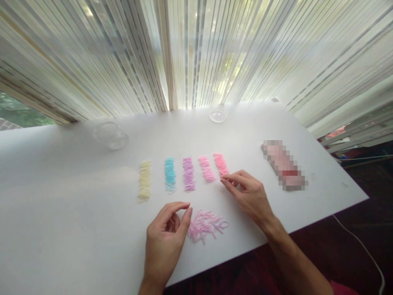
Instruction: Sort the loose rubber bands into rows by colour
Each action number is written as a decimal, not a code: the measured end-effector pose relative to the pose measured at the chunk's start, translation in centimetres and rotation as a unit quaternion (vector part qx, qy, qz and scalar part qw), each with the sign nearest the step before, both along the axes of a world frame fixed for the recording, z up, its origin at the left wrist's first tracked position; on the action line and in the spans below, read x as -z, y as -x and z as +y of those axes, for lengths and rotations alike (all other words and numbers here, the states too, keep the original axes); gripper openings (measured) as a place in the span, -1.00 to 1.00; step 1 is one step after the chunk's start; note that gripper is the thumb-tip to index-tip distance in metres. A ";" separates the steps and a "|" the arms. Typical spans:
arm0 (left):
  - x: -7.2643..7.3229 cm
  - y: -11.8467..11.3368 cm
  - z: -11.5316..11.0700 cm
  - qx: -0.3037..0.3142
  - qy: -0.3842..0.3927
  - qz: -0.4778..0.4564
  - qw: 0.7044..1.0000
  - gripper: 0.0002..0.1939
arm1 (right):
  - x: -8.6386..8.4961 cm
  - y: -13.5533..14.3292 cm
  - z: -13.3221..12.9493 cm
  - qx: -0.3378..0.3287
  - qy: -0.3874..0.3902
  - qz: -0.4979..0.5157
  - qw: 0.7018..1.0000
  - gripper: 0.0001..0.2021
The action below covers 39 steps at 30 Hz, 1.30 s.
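My right hand [245, 190] pinches thumb and forefinger together at the near end of a bright pink row of small elastic bands [220, 164]. A tiny pink band appears to be at those fingertips, mostly hidden. Beside a loose pile of pink and lilac bands [205, 225] is my left hand [168, 233], its thumb and forefinger curled into a near pinch; anything between them is too small to make out. Further rows lie side by side to the left: light pink bands [206, 169], purple bands [188, 174], blue bands [170, 174] and pale yellow bands [144, 180].
Clear round dishes [112, 135] stand at the back left of the white table [76, 213], and another clear dish [217, 116] sits at the back. A blurred-out pinkish packet [284, 166] lies on the right. Striped string curtains [190, 53] hang behind the table.
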<state>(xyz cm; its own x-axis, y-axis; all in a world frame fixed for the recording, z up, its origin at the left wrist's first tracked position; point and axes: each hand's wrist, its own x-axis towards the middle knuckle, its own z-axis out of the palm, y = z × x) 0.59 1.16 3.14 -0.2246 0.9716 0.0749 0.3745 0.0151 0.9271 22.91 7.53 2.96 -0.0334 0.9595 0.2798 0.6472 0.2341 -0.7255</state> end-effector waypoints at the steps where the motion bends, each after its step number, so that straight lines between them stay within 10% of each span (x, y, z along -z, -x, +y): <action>1: 0.0 0.0 0.0 0.000 -0.002 0.000 1.000 -0.87 | 0.1 0.0 0.0 0.002 0.002 0.002 1.000 -0.86; 12: 0.0 0.0 0.1 0.004 0.004 0.013 1.000 -0.85 | 0.1 -1.9 0.5 0.088 0.044 0.051 0.994 -0.70; 39: -0.2 0.0 0.1 0.013 0.000 0.009 1.000 -0.89 | 0.5 1.1 0.0 0.010 -0.015 -0.023 1.000 -0.84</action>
<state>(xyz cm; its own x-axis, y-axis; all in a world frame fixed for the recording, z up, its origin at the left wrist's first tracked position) 0.57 1.25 3.30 -0.1987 0.9768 0.0796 0.3911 0.0046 0.9203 21.86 7.58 2.45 -0.0278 0.9514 0.3068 0.6844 0.2419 -0.6879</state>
